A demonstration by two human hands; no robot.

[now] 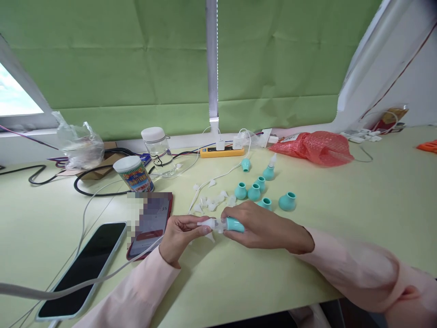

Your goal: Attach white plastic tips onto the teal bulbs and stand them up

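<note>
My left hand (179, 234) pinches a whitish nozzle tip (208, 223) between thumb and fingers, its narrow end pointing left. My right hand (262, 228) is closed round a teal squeeze bulb (235, 224) with a clear collar at its mouth. Tip and collar meet in line between the hands; whether they are fully joined I cannot tell. Just beyond lie several loose clear plastic pieces (212, 203). Several teal bulbs, such as an open-necked bulb (287, 201), stand behind my right hand. One bulb (269, 172) among them carries a clear nozzle.
Two phones lie on the left, a black-screened phone (83, 269) and a red-cased phone (152, 223). A white cable (112, 275) crosses them. Behind are a printed canister (134, 175), a clear bottle (159, 152), a yellow power strip (221, 153) and a red bubble-wrap bag (314, 148).
</note>
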